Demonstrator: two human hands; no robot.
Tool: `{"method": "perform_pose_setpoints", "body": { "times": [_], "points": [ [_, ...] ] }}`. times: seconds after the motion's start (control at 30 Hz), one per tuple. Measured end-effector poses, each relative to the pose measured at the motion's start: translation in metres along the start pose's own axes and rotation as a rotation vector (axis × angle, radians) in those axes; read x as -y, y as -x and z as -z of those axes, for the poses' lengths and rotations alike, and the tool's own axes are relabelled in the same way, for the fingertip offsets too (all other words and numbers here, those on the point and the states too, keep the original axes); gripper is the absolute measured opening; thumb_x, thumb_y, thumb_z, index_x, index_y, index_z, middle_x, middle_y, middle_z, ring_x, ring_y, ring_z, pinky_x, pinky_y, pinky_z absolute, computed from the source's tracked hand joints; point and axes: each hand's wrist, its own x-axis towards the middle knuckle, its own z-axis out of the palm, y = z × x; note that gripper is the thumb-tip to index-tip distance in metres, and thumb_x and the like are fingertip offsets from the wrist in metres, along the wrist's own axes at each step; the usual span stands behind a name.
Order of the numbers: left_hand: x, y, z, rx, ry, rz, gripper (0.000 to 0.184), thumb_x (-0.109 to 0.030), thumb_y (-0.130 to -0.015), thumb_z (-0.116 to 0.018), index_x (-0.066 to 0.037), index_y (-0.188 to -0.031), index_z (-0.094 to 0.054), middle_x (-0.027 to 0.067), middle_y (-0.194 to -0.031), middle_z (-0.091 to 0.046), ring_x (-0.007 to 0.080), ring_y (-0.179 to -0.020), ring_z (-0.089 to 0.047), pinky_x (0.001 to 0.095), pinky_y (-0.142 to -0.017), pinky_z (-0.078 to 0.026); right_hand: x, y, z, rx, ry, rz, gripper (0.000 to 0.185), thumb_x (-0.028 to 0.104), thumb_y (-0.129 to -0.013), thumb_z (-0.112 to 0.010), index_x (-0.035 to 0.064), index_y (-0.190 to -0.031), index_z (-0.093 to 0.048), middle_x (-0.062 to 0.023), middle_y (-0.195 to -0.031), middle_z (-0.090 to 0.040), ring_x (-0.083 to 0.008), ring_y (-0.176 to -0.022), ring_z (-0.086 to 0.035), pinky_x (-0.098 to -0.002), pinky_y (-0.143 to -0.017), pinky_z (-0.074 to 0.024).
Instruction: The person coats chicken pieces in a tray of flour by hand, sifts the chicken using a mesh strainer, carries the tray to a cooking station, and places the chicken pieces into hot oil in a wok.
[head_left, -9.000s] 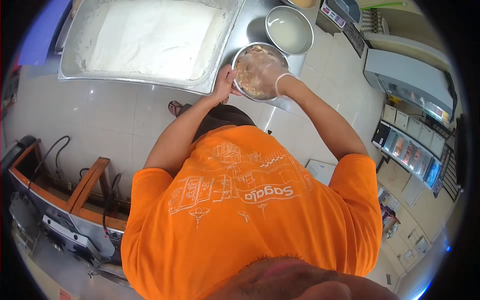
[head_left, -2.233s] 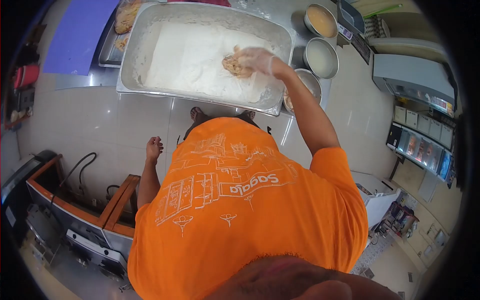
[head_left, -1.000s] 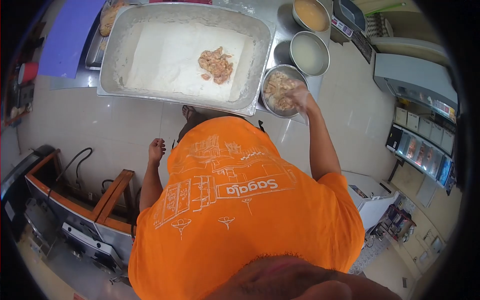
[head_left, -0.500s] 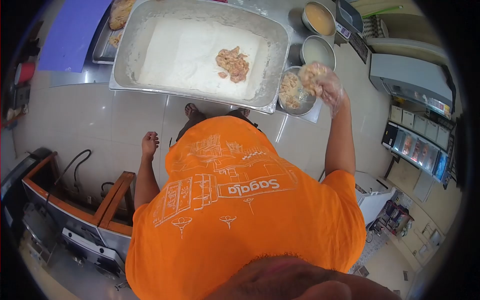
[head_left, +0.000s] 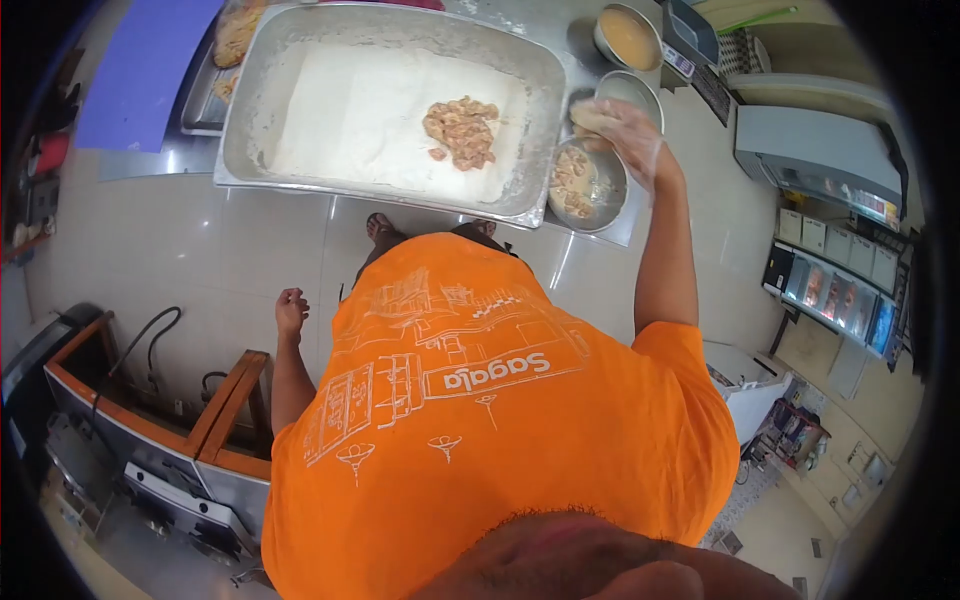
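Note:
My right hand (head_left: 632, 140), in a clear plastic glove, is closed on a lump of raw battered meat (head_left: 595, 118), held above the metal bowls. Below it, a metal bowl (head_left: 612, 198) contains more raw meat pieces (head_left: 572, 182) in pale liquid. A second bowl (head_left: 634, 84) is partly covered by the hand. To the left, a deep metal tray (head_left: 240, 140) holds a bed of white flour (head_left: 345, 110), with a pile of raw meat pieces (head_left: 464, 132) on its right part. My left hand (head_left: 291, 312) hangs low beside my body, bare, fingers curled and nothing in them.
A bowl of orange-brown liquid (head_left: 628, 38) stands at the counter's back right, near a grey container (head_left: 692, 30). Left of the flour tray, a smaller metal tray (head_left: 205, 105) carries browned food (head_left: 236, 38), beside a purple sheet (head_left: 145, 75). Orange-edged equipment (head_left: 228, 405) stands behind on the left.
My right hand has moved left and slightly away from me with the meat, from beside the bowls to over them. The left hand remains low at my side.

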Motion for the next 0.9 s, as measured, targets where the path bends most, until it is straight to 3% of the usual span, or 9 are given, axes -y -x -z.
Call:
{"method": "perform_pose_setpoints", "body": {
  "times": [0.07, 0.17, 0.27, 0.37, 0.47, 0.5, 0.6, 0.7, 0.9],
  "points": [
    [0.007, 0.007, -0.015, -0.01, 0.017, 0.016, 0.02, -0.027, -0.097, -0.056, -0.008, -0.1, -0.06, 0.0028, -0.074, -0.059, 0.0126, -0.063, -0.057, 0.0283, -0.053, -0.046, -0.025, 0.02, 0.024, -0.035, 0.117, -0.223, 0.039, 0.022, -0.089, -0.066, -0.001, -0.12, -0.063, -0.0134, -0.123, -0.062, -0.0258, -0.113, -0.059, -0.0365, -0.091, -0.0522],
    [0.029, 0.008, -0.047, 0.089, 0.021, 0.069, 0.02, -0.028, -0.097, -0.056, -0.008, -0.101, -0.06, 0.004, -0.077, -0.06, 0.0133, -0.065, -0.059, 0.0295, -0.055, -0.047, -0.138, -0.007, 0.03, -0.031, 0.878, -0.018, 0.041, 0.022, -0.083, -0.069, 0.0005, -0.118, -0.063, -0.0224, -0.125, -0.06, -0.0355, -0.114, -0.058, -0.0431, -0.099, -0.047],
    [0.013, 0.034, -0.083, 0.152, -0.243, -0.052, 0.021, -0.028, -0.097, -0.055, -0.008, -0.101, -0.06, 0.0047, -0.079, -0.062, 0.014, -0.067, -0.06, 0.0304, -0.057, -0.048, -0.15, -0.017, -0.035, -0.41, 1.149, -0.038, 0.039, 0.021, -0.081, -0.068, 0.0062, -0.117, -0.064, -0.0223, -0.127, -0.059, -0.0369, -0.115, -0.057, -0.0423, -0.101, -0.0454],
    [0.008, 0.033, -0.106, 0.151, -0.12, -0.014, 0.021, -0.028, -0.098, -0.055, -0.009, -0.102, -0.06, 0.0046, -0.079, -0.062, 0.0138, -0.067, -0.059, 0.0297, -0.058, -0.048, -0.151, -0.019, -0.036, -0.056, 1.002, 0.075, 0.034, 0.023, -0.081, -0.067, 0.0057, -0.11, -0.067, -0.0203, -0.112, -0.066, -0.0373, -0.103, -0.064, -0.0446, -0.09, -0.05],
    [-0.003, 0.033, -0.121, 0.102, -0.069, -0.035, 0.02, -0.027, -0.098, -0.054, -0.008, -0.102, -0.06, 0.0038, -0.08, -0.061, 0.013, -0.068, -0.059, 0.0286, -0.059, -0.048, -0.157, -0.003, -0.006, 0.116, 0.486, -0.095, 0.033, 0.021, -0.083, -0.066, 0.0024, -0.111, -0.064, -0.0216, -0.118, -0.064, -0.0365, -0.11, -0.06, -0.0421, -0.096, -0.0475],
    [-0.009, 0.033, -0.125, 0.088, -0.071, -0.059, 0.02, -0.027, -0.099, -0.054, -0.008, -0.102, -0.06, 0.0035, -0.08, -0.061, 0.0127, -0.068, -0.059, 0.0283, -0.059, -0.048, -0.157, 0.007, -0.001, -0.09, 0.708, 0.093, 0.028, 0.02, -0.084, -0.064, 0.0002, -0.105, -0.064, -0.0214, -0.118, -0.063, -0.0374, -0.11, -0.061, -0.0431, -0.095, -0.0476],
    [-0.021, 0.044, -0.142, 0.014, -0.001, -0.114, 0.02, -0.026, -0.099, -0.053, -0.008, -0.103, -0.059, 0.0032, -0.08, -0.06, 0.0123, -0.069, -0.059, 0.0274, -0.06, -0.048, -0.158, 0.018, 0.015, 0.078, 0.967, -0.174, 0.035, 0.019, -0.085, -0.064, -0.0007, -0.114, -0.06, -0.0257, -0.123, -0.06, -0.0404, -0.115, -0.057, -0.0437, -0.098, -0.0452],
    [0.002, 0.047, -0.166, -0.014, 0.086, -0.092, 0.02, -0.026, -0.1, -0.053, -0.008, -0.103, -0.059, 0.0039, -0.081, -0.06, 0.013, -0.069, -0.06, 0.0275, -0.059, -0.048, -0.21, 0.01, 0.003, -0.048, 0.877, -0.045, 0.048, 0.024, -0.085, -0.063, -0.0014, -0.124, -0.052, -0.03, -0.124, -0.057, -0.0432, -0.116, -0.056, -0.0441, -0.1, -0.0441],
    [0.079, 0.069, -0.216, 0.05, 0.002, -0.034, 0.018, -0.025, -0.098, -0.055, -0.008, -0.101, -0.061, 0.0036, -0.078, -0.06, 0.0138, -0.066, -0.059, 0.0287, -0.056, -0.047, -0.134, 0.002, -0.037, 0.228, 0.648, -0.17, 0.058, 0.03, -0.082, -0.061, -0.0029, -0.127, -0.047, -0.0286, -0.117, -0.061, -0.0417, -0.109, -0.06, -0.0425, -0.093, -0.0458]
  ]
}}
